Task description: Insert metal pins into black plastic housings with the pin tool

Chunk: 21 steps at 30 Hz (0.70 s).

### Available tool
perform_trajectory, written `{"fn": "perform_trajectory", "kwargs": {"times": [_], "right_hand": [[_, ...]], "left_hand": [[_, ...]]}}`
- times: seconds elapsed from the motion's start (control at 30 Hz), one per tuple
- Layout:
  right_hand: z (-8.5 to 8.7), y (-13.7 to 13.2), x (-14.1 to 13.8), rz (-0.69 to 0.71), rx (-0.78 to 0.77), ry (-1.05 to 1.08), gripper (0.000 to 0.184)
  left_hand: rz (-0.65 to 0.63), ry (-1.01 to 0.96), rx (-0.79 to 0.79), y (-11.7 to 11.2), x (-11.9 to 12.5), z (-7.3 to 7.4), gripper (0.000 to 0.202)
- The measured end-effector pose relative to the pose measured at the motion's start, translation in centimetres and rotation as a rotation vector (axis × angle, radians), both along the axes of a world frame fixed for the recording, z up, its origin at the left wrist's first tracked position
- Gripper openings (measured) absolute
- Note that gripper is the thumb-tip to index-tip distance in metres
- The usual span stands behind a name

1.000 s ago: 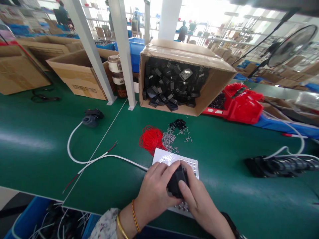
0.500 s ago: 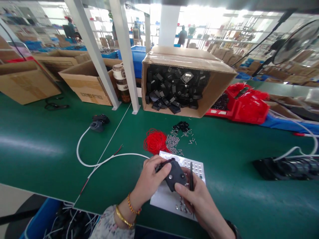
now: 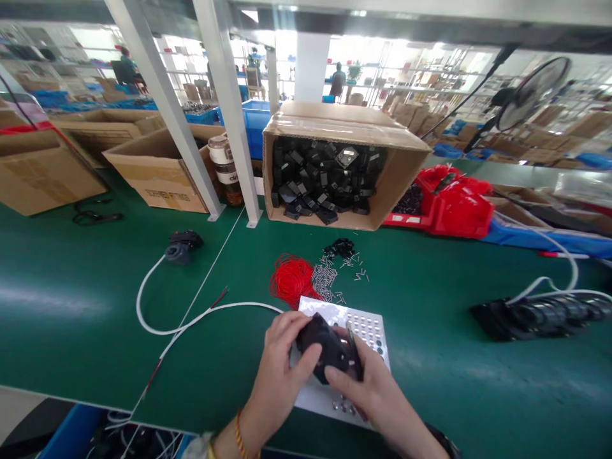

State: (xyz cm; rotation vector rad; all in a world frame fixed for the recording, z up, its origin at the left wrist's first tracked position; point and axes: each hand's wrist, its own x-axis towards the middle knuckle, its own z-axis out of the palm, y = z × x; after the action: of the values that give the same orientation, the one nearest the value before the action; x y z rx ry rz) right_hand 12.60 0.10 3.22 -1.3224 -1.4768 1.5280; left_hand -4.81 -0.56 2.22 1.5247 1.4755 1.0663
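A black plastic housing (image 3: 321, 344) with a white cable (image 3: 239, 305) running off to the left is held between my two hands. My left hand (image 3: 280, 373) is closed around its left side, thumb across the face. My right hand (image 3: 370, 386) grips the right lower edge with its thumb and also keeps a slim dark tool (image 3: 354, 352), perhaps tweezers, between thumb and fingers. Beneath the hands lies a white sheet (image 3: 310, 398) carrying rows of small round silver pieces. Red wire in a coil (image 3: 292, 280) and loose metal pins (image 3: 325, 279) sit just beyond the sheet.
A tipped cardboard box (image 3: 401, 146) full of black parts stands at the back. Small black pieces (image 3: 340, 247) lie before it. Red bins (image 3: 459, 210) are to its right. A black cabled device (image 3: 535, 315) rests at right, a cabled connector (image 3: 182, 247) at left. Metal posts (image 3: 229, 108) rise behind.
The camera view has tilted up slightly and shifted right. The housing has been turned in my hands so its face with the silver dot is darker and tilted. Both hands keep their hold.
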Motion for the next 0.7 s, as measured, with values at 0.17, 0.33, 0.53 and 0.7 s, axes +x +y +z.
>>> {"fn": "perform_trajectory", "kwargs": {"times": [0.17, 0.33, 0.53, 0.7], "right_hand": [[-1.0, 1.8, 2.4, 0.351, 0.833, -0.645, 0.049], [-2.0, 2.3, 3.7, 0.564, 1.152, -0.966, 0.04], [-2.4, 5.0, 7.7, 0.159, 0.592, -0.627, 0.033], [-2.8, 11.6, 9.0, -0.063, 0.404, -0.708, 0.012]], "left_hand": [[0.05, -0.045, -0.174, -1.4, 0.0, -0.3, 0.056], [-0.055, -0.113, -0.305, 0.3, 1.6, -0.4, 0.031], [-0.165, 0.119, -0.118, 0.0, 2.0, -2.3, 0.06], [-0.292, 0.303, -0.151, -2.5, -1.1, -0.3, 0.04]]}}
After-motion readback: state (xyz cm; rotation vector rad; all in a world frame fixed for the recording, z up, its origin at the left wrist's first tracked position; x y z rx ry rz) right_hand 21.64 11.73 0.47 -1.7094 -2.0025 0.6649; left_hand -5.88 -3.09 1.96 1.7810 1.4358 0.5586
